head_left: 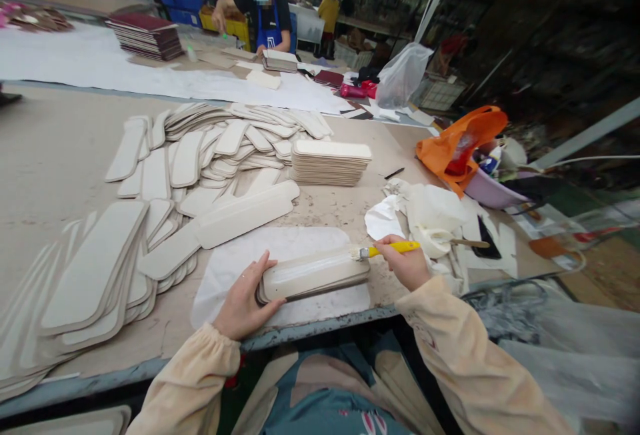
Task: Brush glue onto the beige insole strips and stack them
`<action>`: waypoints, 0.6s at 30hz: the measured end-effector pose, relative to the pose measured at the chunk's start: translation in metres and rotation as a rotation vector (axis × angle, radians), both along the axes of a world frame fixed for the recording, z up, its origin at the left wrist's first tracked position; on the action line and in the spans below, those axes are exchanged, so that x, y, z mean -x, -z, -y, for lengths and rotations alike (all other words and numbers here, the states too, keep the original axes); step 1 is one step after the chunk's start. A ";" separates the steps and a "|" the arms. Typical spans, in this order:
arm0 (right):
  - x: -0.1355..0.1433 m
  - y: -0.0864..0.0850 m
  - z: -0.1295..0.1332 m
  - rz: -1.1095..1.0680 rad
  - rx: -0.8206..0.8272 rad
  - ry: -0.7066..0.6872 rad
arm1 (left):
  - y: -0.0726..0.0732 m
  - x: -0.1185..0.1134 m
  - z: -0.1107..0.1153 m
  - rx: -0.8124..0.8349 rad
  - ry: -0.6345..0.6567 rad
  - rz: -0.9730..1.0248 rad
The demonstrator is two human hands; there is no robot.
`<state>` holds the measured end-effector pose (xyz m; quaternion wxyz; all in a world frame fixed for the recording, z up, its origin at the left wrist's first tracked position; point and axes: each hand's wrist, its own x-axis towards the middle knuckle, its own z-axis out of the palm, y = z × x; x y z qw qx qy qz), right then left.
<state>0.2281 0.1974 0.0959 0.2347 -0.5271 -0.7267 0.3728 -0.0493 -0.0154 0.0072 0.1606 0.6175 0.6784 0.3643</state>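
Observation:
In front of me a short stack of cream, round-cornered panels (315, 278) lies on a white sheet (225, 268) near the table's front edge. My left hand (247, 296) grips the stack's left end, thumb along the front and fingers behind. My right hand (404, 263) is closed round the yellow handle of a paintbrush (393, 248). The brush's whitish bristles touch the top panel near its right end. A glossy wet streak runs along that panel. Behind the sheet, a longer panel (245, 215) lies across loose ones.
Many loose panels (200, 155) spread over the left and back of the table. A neat panel stack (330, 163) stands behind the sheet. To the right are a white-covered container (435, 211), a stick (470, 243) and an orange bag (460, 145). A co-worker (270, 15) works at the far table.

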 end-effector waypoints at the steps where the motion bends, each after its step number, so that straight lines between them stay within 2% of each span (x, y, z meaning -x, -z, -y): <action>1: 0.001 -0.002 0.005 -0.003 -0.038 -0.003 | 0.000 0.000 0.000 -0.004 0.001 -0.001; 3: 0.009 -0.005 0.020 -0.092 -0.020 -0.011 | -0.001 -0.001 0.001 -0.017 0.009 -0.004; 7: 0.047 0.002 0.062 -0.382 0.294 -0.124 | -0.003 -0.001 0.001 -0.038 0.025 0.004; 10: 0.079 0.014 0.086 -0.408 0.433 -0.222 | -0.003 -0.001 0.000 -0.038 0.033 0.012; 14: 0.097 0.024 0.094 -0.289 0.433 -0.269 | -0.004 -0.001 0.000 -0.039 0.038 0.014; 18: 0.090 0.023 0.087 -0.232 0.330 -0.302 | -0.003 -0.001 0.001 -0.045 0.039 -0.008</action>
